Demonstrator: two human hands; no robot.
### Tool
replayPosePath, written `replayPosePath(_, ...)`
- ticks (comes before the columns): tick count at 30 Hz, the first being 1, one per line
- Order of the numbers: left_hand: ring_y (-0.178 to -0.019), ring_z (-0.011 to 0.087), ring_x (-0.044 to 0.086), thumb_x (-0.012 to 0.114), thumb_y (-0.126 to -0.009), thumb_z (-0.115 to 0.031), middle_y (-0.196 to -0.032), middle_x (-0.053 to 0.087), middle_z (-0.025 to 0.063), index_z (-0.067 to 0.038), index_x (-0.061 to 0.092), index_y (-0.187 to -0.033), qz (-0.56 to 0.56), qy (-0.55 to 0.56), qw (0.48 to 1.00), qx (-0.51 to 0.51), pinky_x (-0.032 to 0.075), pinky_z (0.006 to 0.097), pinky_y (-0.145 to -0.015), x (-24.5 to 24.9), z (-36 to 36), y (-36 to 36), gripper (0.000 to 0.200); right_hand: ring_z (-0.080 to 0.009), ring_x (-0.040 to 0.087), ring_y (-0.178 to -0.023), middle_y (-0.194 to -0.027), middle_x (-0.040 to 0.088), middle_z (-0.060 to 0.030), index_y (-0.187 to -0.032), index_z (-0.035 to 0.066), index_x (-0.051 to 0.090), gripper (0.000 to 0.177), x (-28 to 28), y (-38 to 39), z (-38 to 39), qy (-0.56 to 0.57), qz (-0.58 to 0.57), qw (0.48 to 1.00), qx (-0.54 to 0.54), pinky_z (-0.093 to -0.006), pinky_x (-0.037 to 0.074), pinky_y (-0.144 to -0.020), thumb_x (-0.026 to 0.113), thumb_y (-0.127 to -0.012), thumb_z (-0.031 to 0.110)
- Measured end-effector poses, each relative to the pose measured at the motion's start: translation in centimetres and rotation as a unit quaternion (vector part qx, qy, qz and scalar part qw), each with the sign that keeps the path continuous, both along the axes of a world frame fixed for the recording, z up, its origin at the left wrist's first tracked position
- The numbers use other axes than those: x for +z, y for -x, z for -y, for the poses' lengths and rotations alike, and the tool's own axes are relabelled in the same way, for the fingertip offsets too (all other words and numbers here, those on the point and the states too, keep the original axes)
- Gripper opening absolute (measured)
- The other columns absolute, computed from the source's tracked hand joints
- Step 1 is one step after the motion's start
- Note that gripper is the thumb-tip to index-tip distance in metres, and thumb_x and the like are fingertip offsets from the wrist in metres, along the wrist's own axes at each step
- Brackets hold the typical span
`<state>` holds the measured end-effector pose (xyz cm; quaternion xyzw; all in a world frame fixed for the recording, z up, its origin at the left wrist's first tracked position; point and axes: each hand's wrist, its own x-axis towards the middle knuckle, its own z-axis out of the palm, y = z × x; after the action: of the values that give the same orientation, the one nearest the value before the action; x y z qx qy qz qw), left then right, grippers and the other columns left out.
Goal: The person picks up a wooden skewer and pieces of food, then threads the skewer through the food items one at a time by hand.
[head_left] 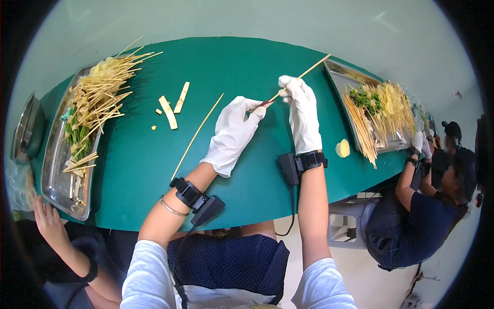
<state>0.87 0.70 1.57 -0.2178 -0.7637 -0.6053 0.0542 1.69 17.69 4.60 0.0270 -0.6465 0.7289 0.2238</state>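
My right hand (pixel 302 110), in a white glove, pinches a bamboo skewer (pixel 316 65) that slants up to the right past the fingers. The skewer's lower end meets a small dark-red food piece (pixel 266 103), whose exact kind I cannot tell. My gloved left hand (pixel 236 129) grips that piece between thumb and fingers. Left of this hand, a loose skewer (pixel 198 129) lies on the green table (pixel 247 190). A pale round slice (pixel 342 148) rests to the right of my right wrist.
Pale strips (pixel 168 112) lie on the table's left half. Skewered food fills a metal tray (pixel 50 172) at left and another metal tray (pixel 337 72) at right. A metal bowl (pixel 28 129) stands at far left. People sit on both sides, one with a bare hand (pixel 50 221) beside the left tray.
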Motion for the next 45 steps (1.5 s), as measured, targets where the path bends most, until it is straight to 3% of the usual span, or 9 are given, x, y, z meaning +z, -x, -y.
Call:
replayPosePath(2, -0.071, 0.0100, 0.053, 0.063, -0.089, -0.019, -0.084, 0.058, 0.0040, 0.000, 0.066, -0.100, 0.050, 0.017, 0.999, -0.008, 0.043, 0.0260, -0.064, 0.2, 0.2, -0.1, 0.022, -0.0057, 0.054, -0.077, -0.094, 0.065, -0.0024, -0.109, 0.001, 0.065, 0.030, 0.9, -0.1, 0.5, 0.028, 0.013, 0.999, -0.018, -0.0197, 0.042, -0.070, 0.057, -0.094, 0.026)
replayPosePath(7, -0.070, 0.0096, 0.052, 0.064, -0.088, -0.019, -0.085, 0.057, 0.0032, 0.001, 0.066, -0.098, 0.043, 0.010, 0.999, -0.023, 0.044, 0.0256, -0.063, -0.2, 0.1, 0.1, 0.022, -0.0067, 0.054, -0.078, -0.096, 0.065, -0.0052, -0.109, -0.001, 0.065, 0.031, 0.3, 0.2, -0.4, 0.072, -0.001, 0.997, -0.003, -0.0203, 0.041, -0.069, 0.060, -0.093, 0.024)
replayPosePath(11, -0.071, 0.0092, 0.052, 0.067, -0.086, -0.019, -0.084, 0.057, 0.0016, -0.002, 0.068, -0.097, 0.029, -0.008, 0.999, -0.019, 0.043, 0.0254, -0.065, 0.7, 0.4, -0.4, 0.020, -0.0056, 0.056, -0.077, -0.091, 0.067, -0.0030, -0.106, 0.001, 0.067, 0.025, -0.2, 0.1, -1.0, 0.014, -0.023, 1.000, -0.015, -0.0195, 0.042, -0.071, 0.058, -0.094, 0.020)
replayPosePath(14, -0.080, 0.0226, 0.059, 0.068, -0.082, -0.024, -0.084, 0.060, 0.0072, -0.007, 0.069, -0.092, 0.030, 0.012, 0.999, -0.020, 0.046, 0.0342, -0.070, 0.3, 0.2, -0.1, 0.020, -0.0054, 0.055, -0.076, -0.089, 0.066, -0.0021, -0.103, 0.001, 0.068, 0.023, -0.1, 0.0, -1.1, 0.014, -0.029, 0.999, -0.023, -0.0196, 0.042, -0.071, 0.058, -0.094, 0.020)
replayPosePath(23, -0.084, 0.0253, 0.059, 0.069, -0.080, -0.022, -0.085, 0.059, 0.0064, -0.009, 0.069, -0.090, -0.085, 0.073, 0.993, 0.023, 0.047, 0.0365, -0.071, 0.6, 0.4, -0.1, 0.017, -0.0047, 0.054, -0.073, -0.087, 0.066, -0.0013, -0.099, 0.002, 0.068, 0.020, -0.5, 0.1, -1.3, 0.032, -0.042, 0.998, -0.018, -0.0200, 0.042, -0.070, 0.060, -0.093, 0.018)
replayPosePath(26, -0.074, 0.0179, 0.056, 0.070, -0.081, -0.020, -0.081, 0.057, 0.0057, -0.007, 0.070, -0.097, -0.122, 0.048, 0.991, 0.031, 0.044, 0.0294, -0.066, 0.3, 0.5, 0.0, 0.020, -0.0047, 0.054, -0.072, -0.086, 0.065, -0.0013, -0.098, 0.002, 0.068, 0.019, -0.7, 0.1, -1.1, 0.032, -0.039, 0.999, -0.019, -0.0200, 0.042, -0.070, 0.060, -0.093, 0.018)
replayPosePath(29, -0.073, 0.0174, 0.055, 0.069, -0.082, -0.019, -0.080, 0.056, 0.0059, -0.006, 0.069, -0.097, -0.137, 0.046, 0.989, 0.034, 0.044, 0.0300, -0.065, -0.2, 0.4, 0.3, 0.020, -0.0049, 0.054, -0.072, -0.086, 0.065, -0.0016, -0.099, 0.002, 0.067, 0.018, -0.7, 0.3, -1.0, 0.028, -0.038, 0.999, -0.022, -0.0201, 0.042, -0.069, 0.060, -0.093, 0.018)
replayPosePath(38, -0.075, 0.0175, 0.057, 0.063, -0.087, -0.026, -0.084, 0.061, 0.0064, -0.003, 0.067, -0.094, 0.030, -0.047, 0.997, -0.046, 0.045, 0.0320, -0.066, -0.4, -0.1, 0.1, 0.024, -0.0054, 0.055, -0.074, -0.090, 0.066, -0.0036, -0.107, 0.001, 0.065, 0.028, 0.2, -0.1, 0.1, 0.034, -0.020, 0.999, 0.020, -0.0197, 0.042, -0.068, 0.053, -0.097, 0.024)
replayPosePath(45, -0.074, 0.0067, 0.047, 0.050, -0.096, -0.029, -0.083, 0.061, -0.0005, -0.001, 0.067, -0.101, 0.232, -0.156, 0.918, -0.281, 0.039, 0.0222, -0.068, 1.4, 0.8, -0.8, 0.033, -0.0040, 0.049, -0.071, -0.085, 0.062, 0.0000, -0.104, 0.001, 0.066, 0.025, 0.7, -0.8, 0.2, 0.038, -0.016, 0.998, 0.042, -0.0184, 0.039, -0.065, 0.054, -0.096, 0.021)
